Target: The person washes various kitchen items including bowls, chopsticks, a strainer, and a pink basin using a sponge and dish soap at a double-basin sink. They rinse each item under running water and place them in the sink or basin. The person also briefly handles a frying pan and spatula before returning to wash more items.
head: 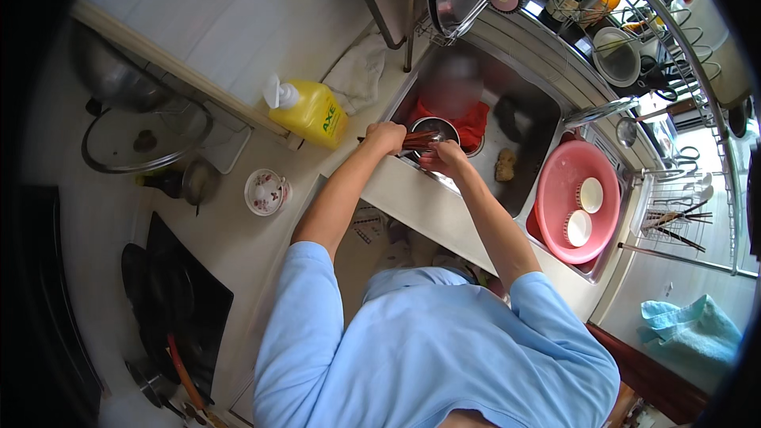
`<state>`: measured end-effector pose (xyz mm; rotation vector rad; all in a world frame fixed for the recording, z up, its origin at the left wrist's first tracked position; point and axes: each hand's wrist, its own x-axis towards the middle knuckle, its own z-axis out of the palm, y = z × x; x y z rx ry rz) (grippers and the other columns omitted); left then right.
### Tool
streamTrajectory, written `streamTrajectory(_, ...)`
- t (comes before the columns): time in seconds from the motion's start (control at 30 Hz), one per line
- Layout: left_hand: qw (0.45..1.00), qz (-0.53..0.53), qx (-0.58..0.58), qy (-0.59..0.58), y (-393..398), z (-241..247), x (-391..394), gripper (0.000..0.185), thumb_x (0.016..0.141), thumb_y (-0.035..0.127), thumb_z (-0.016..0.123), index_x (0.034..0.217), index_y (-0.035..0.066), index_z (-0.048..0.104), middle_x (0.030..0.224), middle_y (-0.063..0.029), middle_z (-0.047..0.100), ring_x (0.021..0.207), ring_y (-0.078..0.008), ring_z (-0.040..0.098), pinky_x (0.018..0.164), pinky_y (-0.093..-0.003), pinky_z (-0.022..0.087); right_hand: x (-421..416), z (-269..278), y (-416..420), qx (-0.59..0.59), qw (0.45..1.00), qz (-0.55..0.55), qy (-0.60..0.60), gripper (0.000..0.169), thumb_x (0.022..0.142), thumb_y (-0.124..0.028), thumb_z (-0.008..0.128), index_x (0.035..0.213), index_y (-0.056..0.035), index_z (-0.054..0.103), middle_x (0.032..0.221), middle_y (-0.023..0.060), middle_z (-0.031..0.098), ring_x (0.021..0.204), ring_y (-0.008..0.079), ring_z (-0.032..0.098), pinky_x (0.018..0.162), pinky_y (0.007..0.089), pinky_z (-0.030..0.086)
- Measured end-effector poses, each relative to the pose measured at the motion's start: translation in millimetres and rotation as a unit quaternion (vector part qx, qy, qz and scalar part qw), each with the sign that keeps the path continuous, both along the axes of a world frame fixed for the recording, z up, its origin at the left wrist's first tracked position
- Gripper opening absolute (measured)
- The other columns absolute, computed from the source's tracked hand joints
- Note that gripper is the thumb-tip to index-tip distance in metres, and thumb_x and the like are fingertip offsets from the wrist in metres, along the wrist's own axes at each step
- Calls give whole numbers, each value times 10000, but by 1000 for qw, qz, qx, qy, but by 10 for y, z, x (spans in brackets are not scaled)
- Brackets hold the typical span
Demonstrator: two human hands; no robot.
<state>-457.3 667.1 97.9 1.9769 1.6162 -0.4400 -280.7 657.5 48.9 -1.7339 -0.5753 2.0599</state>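
Note:
A bundle of brown chopsticks [420, 140] lies across a round metal bowl [447, 126] at the near edge of the steel sink [538, 95]. My left hand [386, 138] is closed around the bundle's left end. At its other end is my right hand [441, 157], with fingers partly spread against the sticks; whether it grips them is unclear. Red cloth or plastic [474, 122] lies behind and beside the bowl. A tan sponge-like lump [505, 164] and a dark cloth-like thing [507, 119] rest on the sink floor. Part of the sink is blurred.
A pink basin [576, 160] with two white cups [578, 228] fills the right-hand sink. To the left stand a yellow Axe soap bottle [315, 113], a floral lidded cup [266, 192] and a glass lid [145, 139]. Wire racks [684, 101] crowd the upper right.

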Motion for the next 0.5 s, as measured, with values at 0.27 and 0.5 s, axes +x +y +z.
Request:
streamTrajectory(0.27,980,-57,151,114,-77,-13,158,219,734,106,639,944,94,698,1115,-115,577,1099,-288,509,880,-412,426,218,-101,-79,92,985,119,-81,313,870,-106,503,1173,-26,511,1049,96,574,933,204,580,767,448,508)
streamTrajectory(0.5,982,-41,127,133,-66,-21,318,224,772,176,631,983,117,679,1137,-84,565,1137,-254,484,910,-454,405,400,19,-171,161,967,174,-92,403,870,-139,546,1256,-29,509,1116,95,609,957,188,592,790,364,481)
